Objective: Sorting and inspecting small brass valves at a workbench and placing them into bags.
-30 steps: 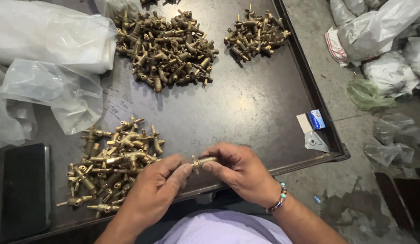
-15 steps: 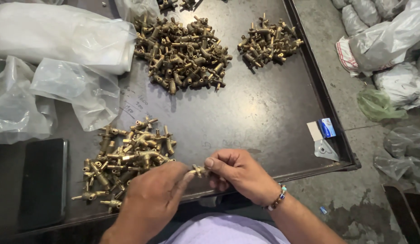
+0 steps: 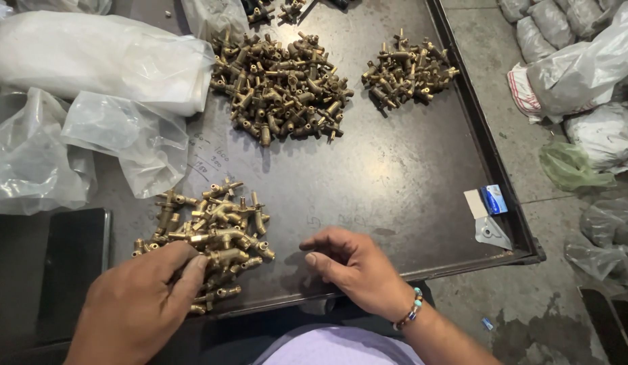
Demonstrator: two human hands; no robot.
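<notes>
Both hands' grips stay unclear: left hand (image 3: 139, 307) covers the near brass-fitting pile (image 3: 205, 233), right hand (image 3: 354, 267) curls loosely.

A wide bare stretch of the dark metal tray (image 3: 408, 189) is left open between the near pile of brass fittings (image 3: 205, 236) and the 2 far piles (image 3: 280, 88), (image 3: 405, 71). Passage on the left is blocked by crumpled clear plastic bags (image 3: 90, 115). The right side is bounded by the raised tray rim, where a small blue-and-white box (image 3: 486, 201) is kept.
</notes>
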